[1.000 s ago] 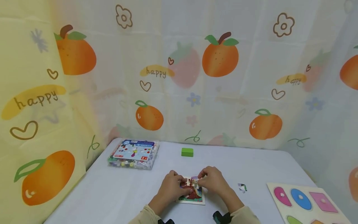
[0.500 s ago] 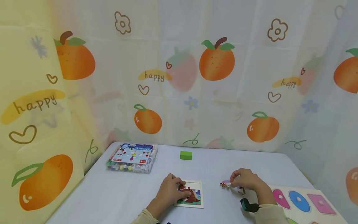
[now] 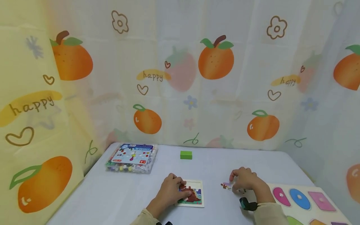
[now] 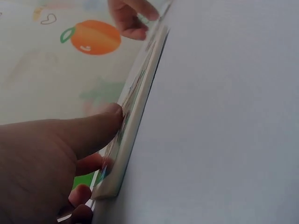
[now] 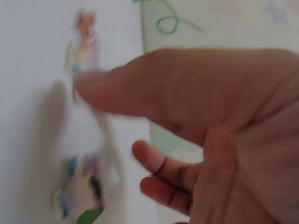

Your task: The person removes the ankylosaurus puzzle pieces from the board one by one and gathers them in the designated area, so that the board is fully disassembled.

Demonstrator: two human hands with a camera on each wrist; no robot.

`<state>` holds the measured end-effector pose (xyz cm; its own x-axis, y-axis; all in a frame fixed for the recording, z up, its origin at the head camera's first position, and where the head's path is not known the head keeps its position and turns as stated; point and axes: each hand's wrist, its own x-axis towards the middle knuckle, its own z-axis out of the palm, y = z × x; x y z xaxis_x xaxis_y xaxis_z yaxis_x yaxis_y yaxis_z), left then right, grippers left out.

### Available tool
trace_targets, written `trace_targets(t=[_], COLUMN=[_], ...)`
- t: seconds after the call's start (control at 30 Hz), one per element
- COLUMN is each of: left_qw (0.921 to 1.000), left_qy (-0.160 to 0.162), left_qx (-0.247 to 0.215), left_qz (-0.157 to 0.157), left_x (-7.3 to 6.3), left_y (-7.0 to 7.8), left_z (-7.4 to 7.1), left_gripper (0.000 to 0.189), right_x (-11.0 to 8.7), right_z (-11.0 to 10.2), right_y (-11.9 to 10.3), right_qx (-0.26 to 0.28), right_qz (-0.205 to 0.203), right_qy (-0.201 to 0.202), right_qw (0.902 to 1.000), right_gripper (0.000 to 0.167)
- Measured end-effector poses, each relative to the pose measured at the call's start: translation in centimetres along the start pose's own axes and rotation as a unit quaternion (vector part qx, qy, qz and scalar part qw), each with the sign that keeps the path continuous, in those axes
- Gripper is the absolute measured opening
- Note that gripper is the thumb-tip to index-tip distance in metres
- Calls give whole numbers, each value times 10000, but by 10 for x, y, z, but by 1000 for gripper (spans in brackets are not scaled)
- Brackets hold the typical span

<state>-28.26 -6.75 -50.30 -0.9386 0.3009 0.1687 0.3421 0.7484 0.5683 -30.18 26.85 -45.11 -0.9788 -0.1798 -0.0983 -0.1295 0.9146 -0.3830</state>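
While left hand [image 3: 169,190] grips puzzle tray [image 3: 202,194], thumb on top, right hand [image 3: 246,181] bends over picture strip [image 3: 225,186] by thumb tip; cannot tell if pinched; other loose piece [image 5: 80,191] near same hand; best hold tray still, touch strip lightly.

Between the puzzle frame [image 3: 202,195] and the loose pieces [image 3: 226,186], seemingly two, though blurred, we have tabletop [image 3: 215,203] passage at lower centre; the shape board [image 3: 307,213] obstructs lower right.
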Motion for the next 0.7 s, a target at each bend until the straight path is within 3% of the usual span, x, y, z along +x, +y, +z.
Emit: trace_targets(t=[0.1,0.23,0.43,0.7], left_qw=[9998,9990,9987,9987], left_qy=[-199,-416,16,231], left_qx=[18,94,503,239], left_qz=[-18,-121,-101,-396], left_x=[2,1,-9,-20], left_y=[1,5,9,9], left_z=[-2,-7,-7,-9], left_gripper=[43,47,54,41], right_x=[-1,1,8,12], right_z=[-2,12,47,69], right_y=[-20,-60,-105,-118], right_qx=[286,780,862,881], right_qz=[-216,-783,-1677,-1684], right_qy=[135,27,-236,-118], right_qw=[9993,9939,9818,9817], right_gripper=[28,25,39,26])
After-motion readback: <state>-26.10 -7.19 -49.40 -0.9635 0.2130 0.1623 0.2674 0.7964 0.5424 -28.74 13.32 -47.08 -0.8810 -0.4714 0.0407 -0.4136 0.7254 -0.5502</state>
